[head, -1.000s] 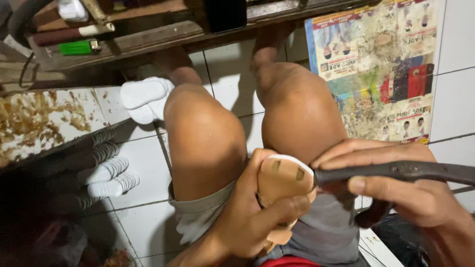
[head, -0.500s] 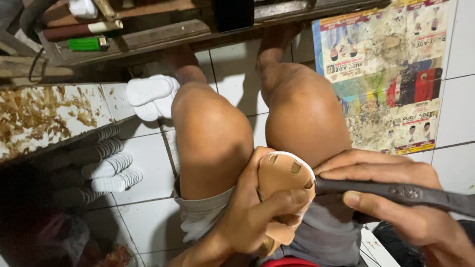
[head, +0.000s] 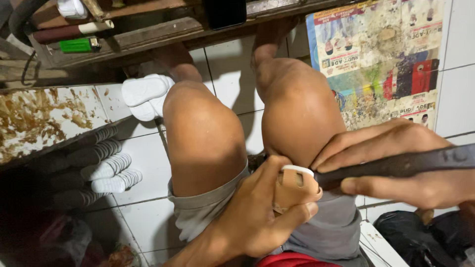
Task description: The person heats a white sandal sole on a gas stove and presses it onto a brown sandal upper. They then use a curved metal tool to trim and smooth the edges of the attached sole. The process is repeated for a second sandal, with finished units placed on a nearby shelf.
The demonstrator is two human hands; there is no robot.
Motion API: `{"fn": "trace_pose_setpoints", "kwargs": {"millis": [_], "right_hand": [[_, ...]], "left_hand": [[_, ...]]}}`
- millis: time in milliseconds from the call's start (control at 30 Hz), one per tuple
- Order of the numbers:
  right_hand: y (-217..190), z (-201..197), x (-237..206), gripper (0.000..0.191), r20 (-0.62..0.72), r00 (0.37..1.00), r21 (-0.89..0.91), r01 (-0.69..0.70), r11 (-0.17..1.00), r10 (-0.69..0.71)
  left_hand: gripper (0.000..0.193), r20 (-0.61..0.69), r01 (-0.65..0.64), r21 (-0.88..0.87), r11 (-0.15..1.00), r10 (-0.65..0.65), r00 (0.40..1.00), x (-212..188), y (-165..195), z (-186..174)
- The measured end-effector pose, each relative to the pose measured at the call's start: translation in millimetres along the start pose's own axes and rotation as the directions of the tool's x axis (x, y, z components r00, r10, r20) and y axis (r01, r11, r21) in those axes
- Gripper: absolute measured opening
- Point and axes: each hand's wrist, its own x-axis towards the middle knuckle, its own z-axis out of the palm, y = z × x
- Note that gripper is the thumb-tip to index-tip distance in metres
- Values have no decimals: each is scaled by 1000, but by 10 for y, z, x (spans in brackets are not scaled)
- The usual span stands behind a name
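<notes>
Left hand (head: 257, 217) closed around tan sole piece (head: 292, 188), thumb pressed across its lower edge, piece resting over lap between the knees. Right hand (head: 396, 163) just beside it, gripping dark tool handle (head: 405, 165), tip against the piece's white rim. Judged light, fairly stiff, slightly flexible; best held by its side edges, clear of the tool tip.

My left grip (head: 257, 217) wraps a tan shoe sole (head: 292, 190) over my lap, between my knees; my right grip (head: 401, 163) holds a dark tool (head: 396, 165) touching its white edge.
</notes>
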Motion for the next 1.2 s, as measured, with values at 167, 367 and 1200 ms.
{"fn": "trace_pose_setpoints", "kwargs": {"millis": [167,367,1200], "right_hand": [[2,-83,74,30,114,993,181,-60,982,40],[74,133,-6,32,-170,985,303,69,950,-17],[227,1668,-212,55,-817,569,488,589,645,99]], "left_hand": [[35,93,223,-253,941,-205,974,12,60,-32],[36,130,291,-404,867,-261,957,42,175,-81],[76,-689,-543,-674,501,-160,707,182,48,402]]}}
